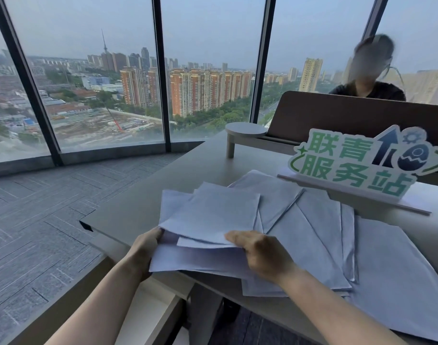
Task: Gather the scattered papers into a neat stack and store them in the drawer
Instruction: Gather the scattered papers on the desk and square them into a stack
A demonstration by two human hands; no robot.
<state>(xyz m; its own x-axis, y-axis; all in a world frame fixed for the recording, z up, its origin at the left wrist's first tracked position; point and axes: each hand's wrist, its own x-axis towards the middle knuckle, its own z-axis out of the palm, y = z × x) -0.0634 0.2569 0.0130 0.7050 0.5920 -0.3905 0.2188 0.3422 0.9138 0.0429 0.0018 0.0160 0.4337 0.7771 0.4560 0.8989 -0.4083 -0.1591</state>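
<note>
White paper dominates the lower right of the frame: loose papers [312, 235] are fanned out and overlapping across the grey desk [143, 202], some lying flat toward the right edge and some hanging past the near edge of the desk. A partial bundle [208, 215] of several sheets is held at lower centre, lifted slightly off the desk and not yet squared, with corners sticking out at different angles. The left hand [144, 247] is closed around the left edge of that bundle, its fingers hidden beneath the sheets. The right hand [260, 252] is clamped on the bundle's near right corner, thumb on top and fingers underneath. Both bare forearms enter from the bottom edge of the frame.

Below the desk edge, at lower centre left, a pale open drawer [153, 310] can be seen; no sheets are visible in the part of it that shows. At right of centre, a green and white cut-out sign [357, 163] with Chinese characters is stood on a flat base just behind the spread sheets. Behind it a brown partition [337, 115] is seen, and beside that a small round grey stand [245, 133]. A seated person [372, 78] in dark clothing appears at the upper right beyond the partition. The upper left and centre are filled by tall windows [88, 70] with dark frames, and grey carpet [38, 207] covers the left side.
</note>
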